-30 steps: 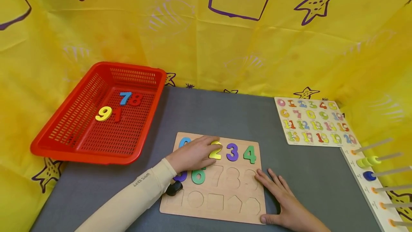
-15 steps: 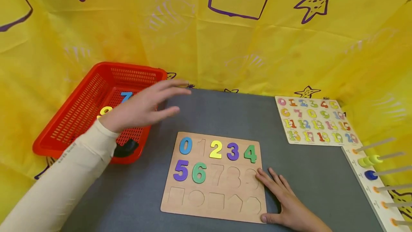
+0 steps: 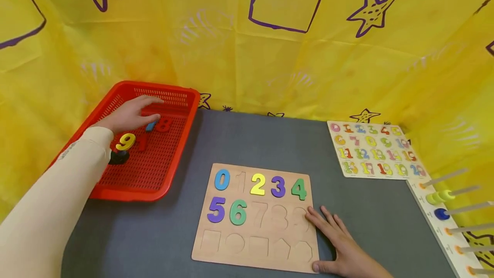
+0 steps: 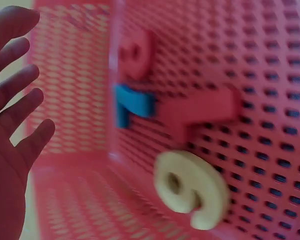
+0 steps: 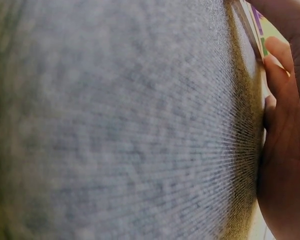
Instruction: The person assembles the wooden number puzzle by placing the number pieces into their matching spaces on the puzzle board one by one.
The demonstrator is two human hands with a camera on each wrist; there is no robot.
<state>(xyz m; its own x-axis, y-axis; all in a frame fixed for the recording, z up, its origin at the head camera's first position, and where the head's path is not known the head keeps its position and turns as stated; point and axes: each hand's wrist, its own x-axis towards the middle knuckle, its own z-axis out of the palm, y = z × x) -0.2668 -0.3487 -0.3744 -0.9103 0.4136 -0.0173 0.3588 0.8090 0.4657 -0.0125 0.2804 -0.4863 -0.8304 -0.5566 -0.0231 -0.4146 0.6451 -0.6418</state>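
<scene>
One left hand (image 3: 129,115), moved from board (image 3: 254,228), now over red basket (image 3: 160,158)

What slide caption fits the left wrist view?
Open left hand over a red basket holding blue 7, yellow 9, red 1 and red 8.

stretches the left arm (image 3: 50,200) forward, with parted, gently bent fingers (image 4: 20,85) on the left hand (image 3: 129,115); rests the right hand (image 3: 340,247) palm-down, with fingers spread.

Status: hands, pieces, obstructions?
Left hand over red basket, holding nothing; right hand on puzzle board's edge. Blue 7, red 8, yellow 9, red 1 in basket. No obstruction seen.
</scene>
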